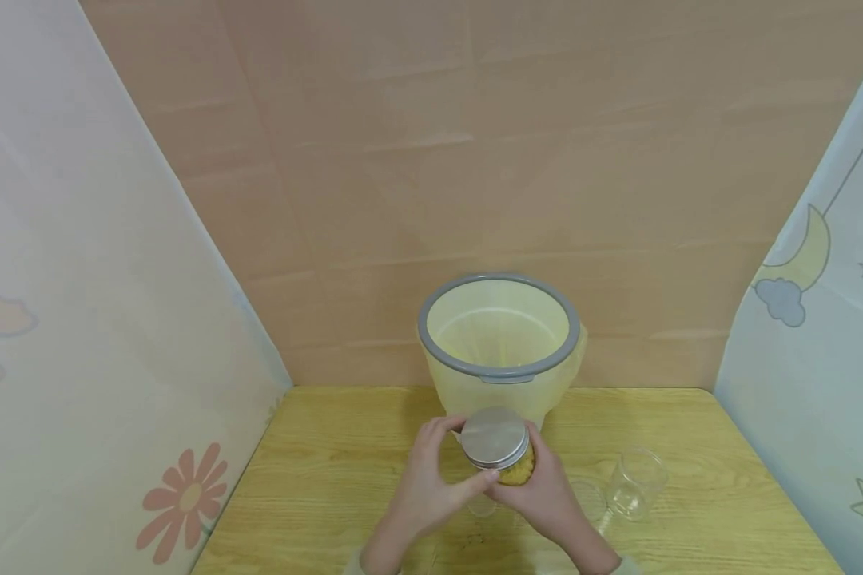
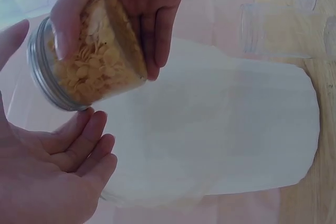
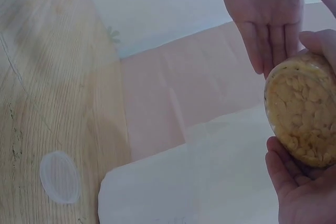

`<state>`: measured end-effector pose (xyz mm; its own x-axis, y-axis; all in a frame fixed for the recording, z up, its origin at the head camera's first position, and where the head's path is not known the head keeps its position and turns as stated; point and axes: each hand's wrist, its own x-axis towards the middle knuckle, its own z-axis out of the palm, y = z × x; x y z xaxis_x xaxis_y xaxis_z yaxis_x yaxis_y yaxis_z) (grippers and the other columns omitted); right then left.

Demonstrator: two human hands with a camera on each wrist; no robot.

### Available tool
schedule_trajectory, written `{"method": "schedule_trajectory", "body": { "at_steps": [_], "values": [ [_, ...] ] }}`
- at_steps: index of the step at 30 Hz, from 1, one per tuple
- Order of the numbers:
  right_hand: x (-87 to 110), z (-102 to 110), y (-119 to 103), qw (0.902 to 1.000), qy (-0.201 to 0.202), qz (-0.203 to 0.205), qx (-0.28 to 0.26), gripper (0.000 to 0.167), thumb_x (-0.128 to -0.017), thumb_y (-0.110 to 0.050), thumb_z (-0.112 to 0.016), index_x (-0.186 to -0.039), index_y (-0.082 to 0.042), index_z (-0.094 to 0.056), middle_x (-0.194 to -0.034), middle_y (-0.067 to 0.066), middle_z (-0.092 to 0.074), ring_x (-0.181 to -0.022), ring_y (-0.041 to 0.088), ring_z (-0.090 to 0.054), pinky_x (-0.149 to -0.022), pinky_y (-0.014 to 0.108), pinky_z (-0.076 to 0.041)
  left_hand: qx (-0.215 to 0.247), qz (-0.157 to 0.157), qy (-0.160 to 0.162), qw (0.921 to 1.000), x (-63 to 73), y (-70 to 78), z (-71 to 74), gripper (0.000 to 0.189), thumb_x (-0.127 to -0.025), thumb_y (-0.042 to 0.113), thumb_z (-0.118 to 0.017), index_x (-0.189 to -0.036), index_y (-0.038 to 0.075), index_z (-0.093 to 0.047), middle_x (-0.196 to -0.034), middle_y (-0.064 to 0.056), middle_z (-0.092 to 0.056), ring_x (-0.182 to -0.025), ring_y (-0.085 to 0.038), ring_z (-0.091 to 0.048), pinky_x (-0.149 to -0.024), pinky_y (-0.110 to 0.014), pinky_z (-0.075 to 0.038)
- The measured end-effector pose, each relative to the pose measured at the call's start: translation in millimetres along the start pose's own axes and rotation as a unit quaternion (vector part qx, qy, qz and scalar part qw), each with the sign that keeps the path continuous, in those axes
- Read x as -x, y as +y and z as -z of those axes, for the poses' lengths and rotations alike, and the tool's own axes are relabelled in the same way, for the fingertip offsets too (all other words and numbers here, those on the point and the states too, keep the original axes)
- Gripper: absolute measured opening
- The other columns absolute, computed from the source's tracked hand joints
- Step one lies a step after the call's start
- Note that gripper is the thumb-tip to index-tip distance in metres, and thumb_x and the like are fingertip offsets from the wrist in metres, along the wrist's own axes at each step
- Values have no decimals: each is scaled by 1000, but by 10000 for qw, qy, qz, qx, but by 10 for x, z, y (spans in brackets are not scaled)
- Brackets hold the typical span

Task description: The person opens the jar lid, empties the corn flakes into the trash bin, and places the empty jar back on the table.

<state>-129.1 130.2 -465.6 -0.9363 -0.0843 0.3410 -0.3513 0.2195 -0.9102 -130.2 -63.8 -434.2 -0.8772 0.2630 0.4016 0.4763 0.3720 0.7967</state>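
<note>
A clear jar of yellow flakes (image 2: 100, 59) with a silver screw lid (image 1: 495, 435) is held up in front of the tub. My right hand (image 1: 542, 487) grips the jar body, thumb on one side and fingers on the other. Around the lid's rim are the thumb and fingers of my left hand (image 1: 431, 483). In the left wrist view the fingertips of my left hand (image 2: 58, 166) meet the lid's lower edge. The right wrist view shows the jar's base (image 3: 304, 111) with flakes packed against it, and the lid is hidden there.
A pale yellow tub (image 1: 499, 391) with a grey rim stands at the back of the wooden table (image 1: 331, 455). An empty clear jar (image 1: 636, 483) is on the right. A translucent disc (image 3: 60, 177) lies on the tabletop. Printed cloth walls (image 1: 129, 335) flank the table.
</note>
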Motion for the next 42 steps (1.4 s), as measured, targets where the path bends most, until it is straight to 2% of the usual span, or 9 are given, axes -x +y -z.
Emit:
{"method": "schedule_trajectory", "body": {
  "at_steps": [6, 14, 19, 23, 30, 36, 42],
  "values": [
    [-9, 25, 7, 9999, -17, -45, -130, 79, -71, -15, -96, -137, -18, -53, -117, 2, -66, -102, 23, -65, -81, 36, -56, -125, 12, 120, 9998, -1, 3, 19, 59, -86, 51, -80, -132, 20, -60, -124, 14, -58, -120, -13, -51, -101, -53, -43],
    [15, 3, -1, 9999, -111, 33, 5, 74, -70, -13, -95, -132, -18, -56, -115, -2, -67, -103, 20, -64, -86, 36, -54, -65, 25, 34, 10000, -35, 27, 27, 68, -79, 52, -85, -134, 23, -59, -124, 15, -58, -118, -15, -53, -99, -50, -44],
    [25, -9, -8, 9997, -201, 97, -105, 75, -68, -8, -94, -132, -19, -56, -114, -1, -67, -100, 20, -65, -82, 36, -55, -143, 46, -22, 9999, -57, 43, 21, 71, -77, 55, -85, -134, 23, -58, -127, 13, -57, -120, -14, -52, -99, -49, -44],
    [32, -18, -19, 9992, -299, 220, -172, 74, -68, -6, -93, -132, -18, -56, -114, 0, -67, -98, 21, -66, -80, 36, -56, -138, 28, -76, 9999, -73, 57, 14, 72, -76, 54, -87, -133, 23, -58, -126, 13, -57, -118, -13, -52, -97, -48, -45],
    [52, -47, -32, 9975, -494, 495, 134, 70, -70, -17, -95, -128, -22, -57, -116, -8, -68, -103, 16, -64, -90, 36, -52, -220, -44, -159, 9996, -112, 78, -28, 73, -73, 54, -89, -131, 21, -58, -122, 12, -57, -110, -13, -53, -87, -38, -49],
    [50, -62, -25, 9949, -712, 698, -130, 69, -73, -14, -93, -130, -19, -55, -118, -4, -68, -103, 19, -66, -87, 36, -55, -265, -95, -256, 9993, -127, 112, -49, 76, -74, 53, -89, -133, 16, -58, -125, 8, -56, -109, -14, -53, -86, -37, -49],
    [61, -56, -13, 9970, -616, 477, 33, 69, -73, -18, -94, -131, -22, -56, -116, -6, -68, -102, 18, -65, -87, 36, -54, -333, -151, -254, 9990, -128, 101, -65, 78, -72, 55, -89, -133, 18, -58, -125, 8, -56, -108, -13, -53, -85, -37, -49]
  ]
}}
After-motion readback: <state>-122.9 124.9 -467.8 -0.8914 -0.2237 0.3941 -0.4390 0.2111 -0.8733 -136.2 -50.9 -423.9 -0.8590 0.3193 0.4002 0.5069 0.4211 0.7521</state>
